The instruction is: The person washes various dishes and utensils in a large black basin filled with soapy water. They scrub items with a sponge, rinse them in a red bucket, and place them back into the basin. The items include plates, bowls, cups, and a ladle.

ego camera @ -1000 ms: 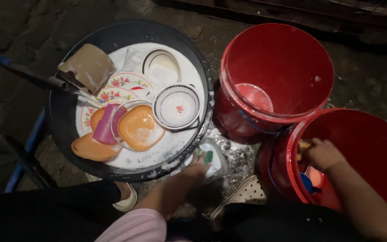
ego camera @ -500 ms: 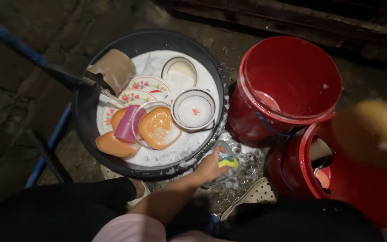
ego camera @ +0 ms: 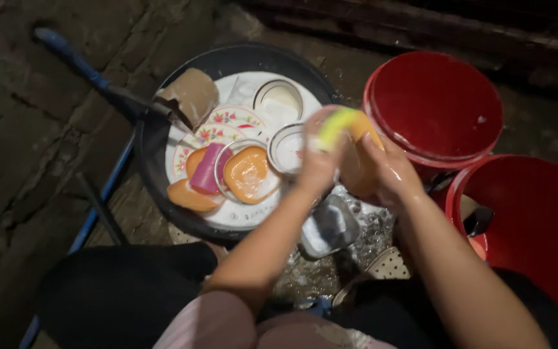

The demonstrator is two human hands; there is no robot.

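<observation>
several dishes (ego camera: 248, 173) fill one black basin (ego camera: 163, 123).

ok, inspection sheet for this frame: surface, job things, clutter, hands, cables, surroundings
surface: wet stone ground.
job's things: yellow-green sponge and orange dish held up between both hands.
clutter: black basin of soapy water with plates, bowls, orange lids and a pink cup; small metal container below the hands.
grippers: left hand on sponge; right hand on dish.
cables: nothing seen.
surroundings: two red buckets; blue-handled tool.
</observation>
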